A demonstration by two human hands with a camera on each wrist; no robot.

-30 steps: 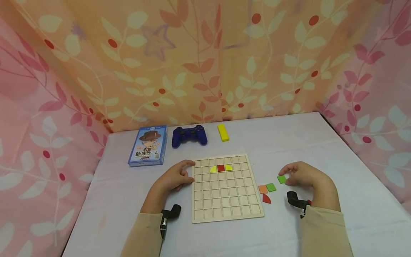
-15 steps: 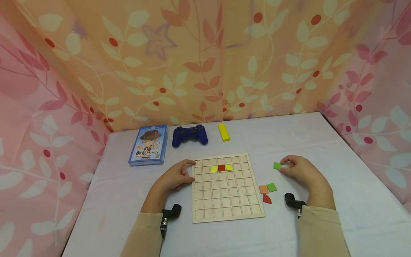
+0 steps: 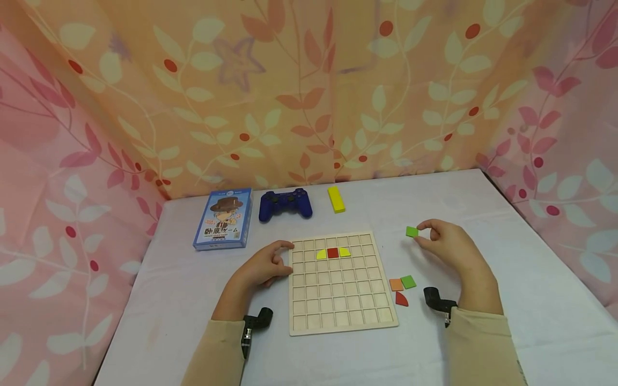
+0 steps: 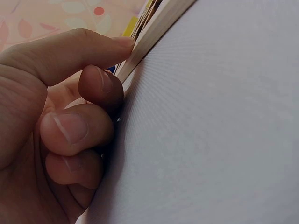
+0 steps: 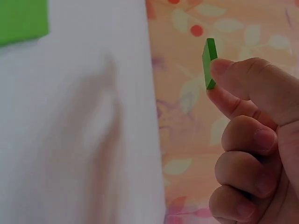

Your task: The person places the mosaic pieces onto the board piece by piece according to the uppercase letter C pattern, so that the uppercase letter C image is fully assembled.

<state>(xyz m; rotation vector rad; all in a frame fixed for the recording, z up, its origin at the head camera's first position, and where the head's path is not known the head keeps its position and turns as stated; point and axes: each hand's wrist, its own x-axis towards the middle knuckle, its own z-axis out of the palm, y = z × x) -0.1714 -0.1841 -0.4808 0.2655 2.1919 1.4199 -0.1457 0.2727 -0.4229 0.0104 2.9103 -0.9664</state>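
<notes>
In the head view, my left hand (image 3: 261,265) rests its thumb and index finger against the left edge of a wooden grid board (image 3: 311,292). Seen from the left wrist, the thumb tip (image 4: 122,45) touches the board's side while other fingers curl below it. My right hand (image 3: 446,242) pinches a green square tile (image 3: 411,231) between thumb and index finger, right of the board's far corner. The right wrist view shows this tile edge-on, raised above the table. On the board, a red square tile (image 3: 332,252) sits between two yellow quarter-round tiles (image 3: 322,254).
Beside the board's right edge lie an orange square tile (image 3: 396,284), another green tile (image 3: 408,281) and a red quarter-round tile (image 3: 401,299). Farther back are a blue card game box (image 3: 223,219), a blue game controller (image 3: 286,204) and a yellow block (image 3: 336,199).
My right hand has moved away from me and a little left, carrying the green tile from beside the loose tiles. The left hand and board have stayed put.
</notes>
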